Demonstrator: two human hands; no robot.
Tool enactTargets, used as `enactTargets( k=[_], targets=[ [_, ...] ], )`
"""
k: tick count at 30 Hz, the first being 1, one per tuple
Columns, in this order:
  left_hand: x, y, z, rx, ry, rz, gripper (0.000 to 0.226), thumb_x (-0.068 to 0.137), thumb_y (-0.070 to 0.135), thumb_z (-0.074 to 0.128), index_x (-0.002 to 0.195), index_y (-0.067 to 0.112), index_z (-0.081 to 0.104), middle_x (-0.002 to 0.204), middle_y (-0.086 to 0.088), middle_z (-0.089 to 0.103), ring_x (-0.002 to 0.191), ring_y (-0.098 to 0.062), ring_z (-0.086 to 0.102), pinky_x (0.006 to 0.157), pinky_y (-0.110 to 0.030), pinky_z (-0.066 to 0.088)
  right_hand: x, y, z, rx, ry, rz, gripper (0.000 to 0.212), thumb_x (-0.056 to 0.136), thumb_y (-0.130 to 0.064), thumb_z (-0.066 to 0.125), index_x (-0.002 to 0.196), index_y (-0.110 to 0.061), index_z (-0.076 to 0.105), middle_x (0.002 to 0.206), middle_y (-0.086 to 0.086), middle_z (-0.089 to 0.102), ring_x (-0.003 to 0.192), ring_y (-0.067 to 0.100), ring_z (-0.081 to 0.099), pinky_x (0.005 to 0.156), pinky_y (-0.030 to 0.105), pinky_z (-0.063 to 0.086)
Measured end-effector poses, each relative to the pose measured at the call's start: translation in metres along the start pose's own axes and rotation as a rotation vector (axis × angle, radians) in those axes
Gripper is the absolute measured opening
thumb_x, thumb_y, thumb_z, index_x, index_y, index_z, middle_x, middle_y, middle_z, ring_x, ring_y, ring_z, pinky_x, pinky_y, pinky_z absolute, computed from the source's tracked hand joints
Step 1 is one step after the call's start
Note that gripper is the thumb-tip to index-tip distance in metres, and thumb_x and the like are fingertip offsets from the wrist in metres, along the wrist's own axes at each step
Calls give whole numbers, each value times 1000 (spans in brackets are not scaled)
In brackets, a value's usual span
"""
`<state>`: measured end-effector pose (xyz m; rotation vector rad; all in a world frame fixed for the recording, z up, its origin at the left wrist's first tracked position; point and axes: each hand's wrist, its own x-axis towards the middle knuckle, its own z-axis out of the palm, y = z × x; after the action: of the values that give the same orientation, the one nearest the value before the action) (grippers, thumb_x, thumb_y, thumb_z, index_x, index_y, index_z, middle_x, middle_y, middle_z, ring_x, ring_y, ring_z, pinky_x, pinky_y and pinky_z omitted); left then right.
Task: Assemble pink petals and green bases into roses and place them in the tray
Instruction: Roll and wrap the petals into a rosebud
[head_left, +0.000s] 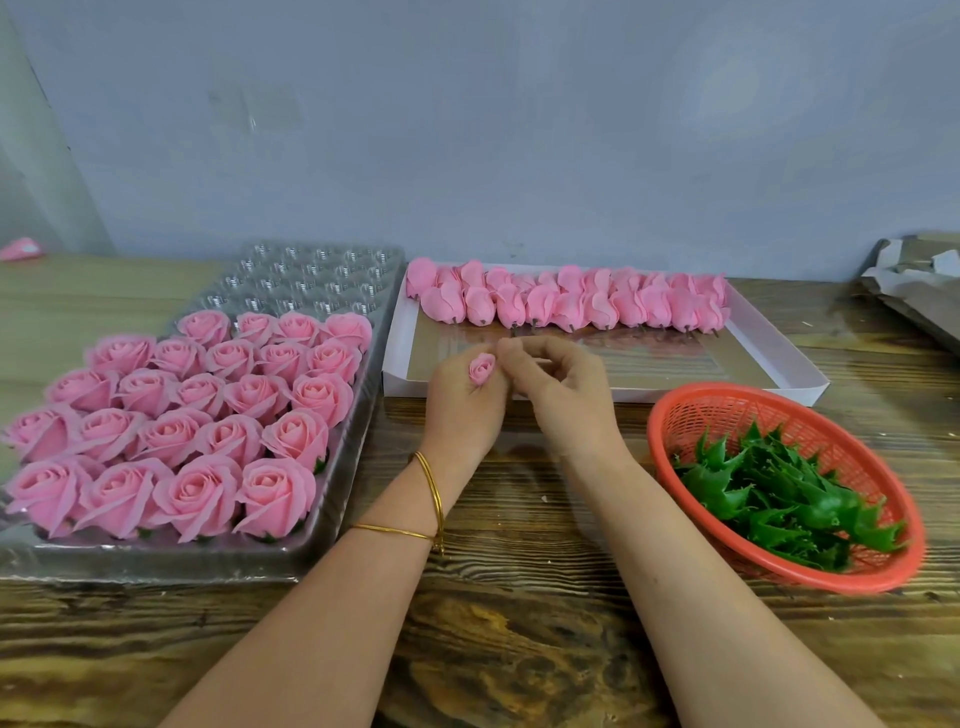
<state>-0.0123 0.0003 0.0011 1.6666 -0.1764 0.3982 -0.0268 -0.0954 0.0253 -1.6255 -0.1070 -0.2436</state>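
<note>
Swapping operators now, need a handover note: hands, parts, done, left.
Left hand: fingers closed on a small pink bud, no green base on it that I can see.
Right hand: at the bud, fingers curled; whether it grips anything is unclear.
Parts: petal buds lined along the far side of the white box; green bases in the red basket.
Done: clear tray filled with finished roses in its near rows.
Left: far tray pockets empty; buds and bases remain.
</note>
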Motion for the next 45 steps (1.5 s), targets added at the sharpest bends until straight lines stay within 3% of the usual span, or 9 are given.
enactTargets(
  k=[3, 9, 12, 20, 25, 30, 33, 39, 45],
  targets=[
    [1, 1, -1, -68, 83, 19, 37, 94, 29, 57, 57, 26, 57, 53, 14, 59, 52, 1, 54, 53, -17, 44, 0, -4, -1, 108, 13, 69, 15, 79, -13, 55, 85, -14, 69, 79, 3, 68, 76, 13, 63, 71, 24, 53],
    [5, 1, 1, -220, 105, -84, 42, 84, 46, 57, 46, 27, 56, 48, 10, 51, 52, -2, 51, 54, -15, 44, -5, -2, 0, -59, -99, 16, 29, 63, 1, 71, 87, -12, 61, 75, -5, 62, 62, -5, 56, 66, 17, 48],
    [4, 0, 2, -310, 73, -159, 43, 75, 56, 63, 46, 24, 57, 57, -2, 54, 63, -18, 58, 64, -33, 51, -5, 3, 1, -106, -147, -49, 37, 68, 12, 73, 89, -13, 55, 80, -4, 59, 63, -7, 54, 63, 12, 46],
    [3, 4, 0, -419, 19, -225, 40, 77, 52, 66, 49, 24, 56, 65, -2, 61, 68, -14, 64, 62, -27, 54, -6, 5, 2, -179, -153, -86, 33, 70, 7, 76, 93, -7, 57, 85, -2, 61, 77, 11, 58, 73, 29, 53],
    [2, 3, -1, -385, 2, -235, 44, 72, 59, 68, 49, 23, 56, 63, -5, 56, 70, -19, 60, 63, -31, 54, -5, 5, -1, -172, -209, -101, 20, 76, 10, 70, 90, 1, 59, 86, 13, 64, 82, 26, 64, 80, 40, 55],
    [4, 4, -4, -316, -34, -206, 41, 73, 57, 68, 48, 25, 59, 55, 6, 55, 66, -12, 58, 67, -29, 52, -4, 3, -2, -157, -292, -120, 23, 83, 13, 61, 87, -10, 59, 89, 14, 64, 91, 26, 64, 88, 52, 52],
    [4, 5, -3, -333, -32, -182, 40, 82, 41, 68, 47, 25, 59, 53, 8, 54, 61, -5, 58, 58, -19, 50, -3, 4, -2, -142, -332, -125, 26, 86, 14, 58, 87, -12, 58, 87, 8, 62, 89, 20, 61, 87, 47, 51],
    [4, 8, -3, -378, 3, -222, 52, 90, 37, 64, 42, 22, 52, 50, 3, 49, 61, -12, 57, 64, -26, 52, -5, 4, 0, -117, -333, -128, 30, 81, 14, 59, 94, -13, 63, 87, 6, 65, 87, 13, 62, 79, 36, 54],
    [0, 13, 0, -460, 9, -274, 54, 93, 41, 58, 44, 23, 49, 78, -19, 55, 78, -24, 62, 71, -34, 51, -5, 9, 2, -187, -196, -118, 39, 72, 7, 72, 102, -13, 58, 90, -4, 62, 84, 11, 61, 81, 36, 56]
  ],
)
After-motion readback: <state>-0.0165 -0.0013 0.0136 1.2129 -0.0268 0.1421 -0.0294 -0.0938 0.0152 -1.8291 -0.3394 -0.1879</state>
